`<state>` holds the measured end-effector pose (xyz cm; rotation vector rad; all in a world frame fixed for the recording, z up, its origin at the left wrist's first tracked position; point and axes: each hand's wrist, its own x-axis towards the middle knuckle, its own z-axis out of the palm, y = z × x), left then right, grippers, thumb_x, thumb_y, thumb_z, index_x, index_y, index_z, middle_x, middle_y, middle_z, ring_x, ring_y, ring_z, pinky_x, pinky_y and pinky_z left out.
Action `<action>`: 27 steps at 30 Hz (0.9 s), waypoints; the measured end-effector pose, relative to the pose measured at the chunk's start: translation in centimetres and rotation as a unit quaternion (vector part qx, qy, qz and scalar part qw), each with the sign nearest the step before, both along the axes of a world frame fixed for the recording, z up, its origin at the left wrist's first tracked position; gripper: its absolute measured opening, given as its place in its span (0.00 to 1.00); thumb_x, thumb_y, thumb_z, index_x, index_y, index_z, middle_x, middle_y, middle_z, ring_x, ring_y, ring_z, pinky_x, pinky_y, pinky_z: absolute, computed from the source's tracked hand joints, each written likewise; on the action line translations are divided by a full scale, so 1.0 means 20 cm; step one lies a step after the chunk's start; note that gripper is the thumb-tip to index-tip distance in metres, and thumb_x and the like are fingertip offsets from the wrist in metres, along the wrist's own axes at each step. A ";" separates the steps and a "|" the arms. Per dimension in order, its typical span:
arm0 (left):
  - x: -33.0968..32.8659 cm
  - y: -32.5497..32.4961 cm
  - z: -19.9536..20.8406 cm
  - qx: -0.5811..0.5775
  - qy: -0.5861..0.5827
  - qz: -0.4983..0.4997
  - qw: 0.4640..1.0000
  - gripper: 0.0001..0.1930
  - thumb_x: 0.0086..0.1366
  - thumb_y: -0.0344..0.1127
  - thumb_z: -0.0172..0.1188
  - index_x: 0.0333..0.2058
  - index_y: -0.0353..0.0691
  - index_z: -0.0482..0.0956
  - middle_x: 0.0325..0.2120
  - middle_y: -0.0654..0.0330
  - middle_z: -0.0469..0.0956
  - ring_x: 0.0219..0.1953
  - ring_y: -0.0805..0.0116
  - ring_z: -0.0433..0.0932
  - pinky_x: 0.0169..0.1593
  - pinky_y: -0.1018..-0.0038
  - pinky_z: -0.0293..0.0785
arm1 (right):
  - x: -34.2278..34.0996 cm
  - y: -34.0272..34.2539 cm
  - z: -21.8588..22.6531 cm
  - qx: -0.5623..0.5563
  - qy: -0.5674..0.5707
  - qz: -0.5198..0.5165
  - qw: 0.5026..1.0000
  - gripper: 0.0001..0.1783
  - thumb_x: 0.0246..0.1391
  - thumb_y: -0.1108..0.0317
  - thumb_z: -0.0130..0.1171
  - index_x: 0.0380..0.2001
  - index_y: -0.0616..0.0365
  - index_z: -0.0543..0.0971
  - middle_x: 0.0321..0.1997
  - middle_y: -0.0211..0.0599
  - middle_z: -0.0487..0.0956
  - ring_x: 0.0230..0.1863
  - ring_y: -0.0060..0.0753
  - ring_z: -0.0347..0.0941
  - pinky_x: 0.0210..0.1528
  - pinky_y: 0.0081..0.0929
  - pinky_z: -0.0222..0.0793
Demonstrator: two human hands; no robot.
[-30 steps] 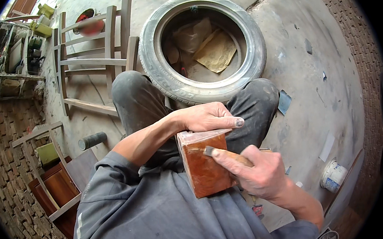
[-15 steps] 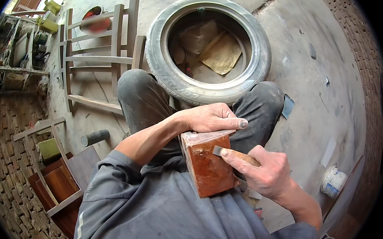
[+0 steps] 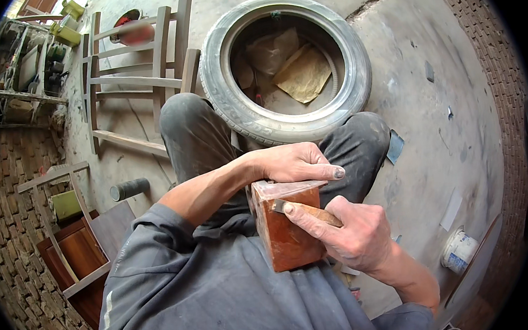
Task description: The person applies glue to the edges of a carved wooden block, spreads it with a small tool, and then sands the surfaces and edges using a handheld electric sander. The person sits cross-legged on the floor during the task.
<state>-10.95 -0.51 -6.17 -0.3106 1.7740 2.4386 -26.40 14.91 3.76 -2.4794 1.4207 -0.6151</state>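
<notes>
A box-shaped reddish-brown wooden piece rests upright in my lap, its narrow far face pale and dusty. Along its far edge lies my left hand, thumb stretched to the right and fingers closed over the side facing away, where they are mostly hidden. My right hand grips a putty knife by its wooden handle, with the forefinger extended toward the short metal blade. That blade touches the upper left part of the brown face, beside a small pale patch.
Beyond my knees lies a big tire holding yellowish paper and a plastic bag. Bare wooden chair frames lie at the far left. A green cylinder and a framed panel are at left, a white bucket at right.
My right hand has slid the putty knife left across the brown face, toward its upper left corner. The left hand keeps its hold on the far edge.
</notes>
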 end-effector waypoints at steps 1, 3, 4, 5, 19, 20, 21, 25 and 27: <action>0.00 0.00 -0.01 0.001 0.000 0.001 1.000 0.33 0.80 0.57 0.54 0.15 0.45 0.69 0.14 0.77 0.61 0.20 0.84 0.56 0.23 0.73 0.55 | -0.02 0.01 0.00 0.007 0.001 0.002 1.000 0.36 0.40 0.66 0.67 0.59 0.33 0.87 0.22 0.22 0.57 0.16 0.19 0.62 0.17 0.22 0.64; 0.00 0.00 -0.03 0.005 0.001 0.005 1.000 0.33 0.80 0.57 0.54 0.15 0.46 0.69 0.14 0.77 0.61 0.20 0.84 0.56 0.23 0.73 0.55 | -0.06 0.07 0.00 0.042 0.004 -0.012 0.999 0.36 0.42 0.67 0.65 0.60 0.34 0.86 0.23 0.22 0.57 0.18 0.18 0.64 0.19 0.21 0.65; 0.00 0.01 -0.02 0.010 0.000 0.001 1.000 0.33 0.80 0.57 0.54 0.15 0.46 0.68 0.14 0.77 0.61 0.20 0.84 0.56 0.23 0.73 0.55 | -0.07 0.08 0.00 0.059 0.005 -0.019 0.998 0.36 0.44 0.67 0.65 0.61 0.34 0.85 0.23 0.22 0.58 0.19 0.18 0.65 0.19 0.21 0.66; -0.02 0.01 -0.01 0.015 -0.001 -0.002 1.000 0.33 0.80 0.57 0.54 0.15 0.46 0.68 0.14 0.77 0.61 0.20 0.84 0.56 0.23 0.73 0.55 | -0.05 0.08 -0.02 0.033 -0.010 -0.040 0.999 0.38 0.37 0.70 0.70 0.57 0.31 0.87 0.23 0.23 0.60 0.16 0.22 0.63 0.17 0.26 0.64; -0.01 0.01 -0.02 -0.003 -0.004 0.006 1.000 0.33 0.81 0.55 0.54 0.15 0.44 0.69 0.15 0.77 0.61 0.21 0.84 0.56 0.24 0.73 0.55 | -0.01 0.04 0.00 0.014 -0.016 -0.013 1.000 0.36 0.38 0.71 0.69 0.57 0.33 0.88 0.21 0.23 0.61 0.15 0.23 0.62 0.16 0.26 0.64; -0.01 0.01 -0.02 0.001 0.000 0.003 1.000 0.33 0.81 0.55 0.54 0.16 0.44 0.70 0.15 0.77 0.61 0.21 0.84 0.56 0.24 0.73 0.55 | -0.02 0.06 0.00 0.018 -0.013 -0.020 1.000 0.37 0.38 0.71 0.68 0.57 0.33 0.88 0.22 0.23 0.61 0.15 0.23 0.63 0.17 0.25 0.64; -0.02 0.02 -0.03 0.005 0.004 0.001 1.000 0.32 0.80 0.55 0.54 0.16 0.44 0.70 0.15 0.77 0.61 0.21 0.84 0.56 0.24 0.73 0.55 | -0.02 0.07 -0.01 0.022 -0.010 -0.025 0.999 0.37 0.38 0.70 0.68 0.57 0.33 0.88 0.22 0.23 0.61 0.15 0.23 0.63 0.17 0.25 0.65; -0.04 0.03 -0.01 0.003 -0.007 -0.010 1.000 0.32 0.80 0.55 0.54 0.16 0.44 0.70 0.15 0.77 0.61 0.21 0.84 0.56 0.24 0.73 0.55 | 0.06 0.00 0.01 -0.005 -0.019 -0.012 1.000 0.39 0.36 0.72 0.69 0.57 0.32 0.88 0.20 0.22 0.61 0.15 0.22 0.63 0.17 0.26 0.65; -0.02 0.03 -0.03 -0.005 0.001 0.005 1.000 0.33 0.80 0.56 0.54 0.16 0.44 0.69 0.14 0.77 0.61 0.20 0.84 0.55 0.23 0.73 0.54 | 0.01 0.03 -0.01 0.002 -0.011 -0.011 1.000 0.38 0.38 0.69 0.67 0.59 0.33 0.87 0.21 0.22 0.58 0.15 0.21 0.61 0.17 0.24 0.65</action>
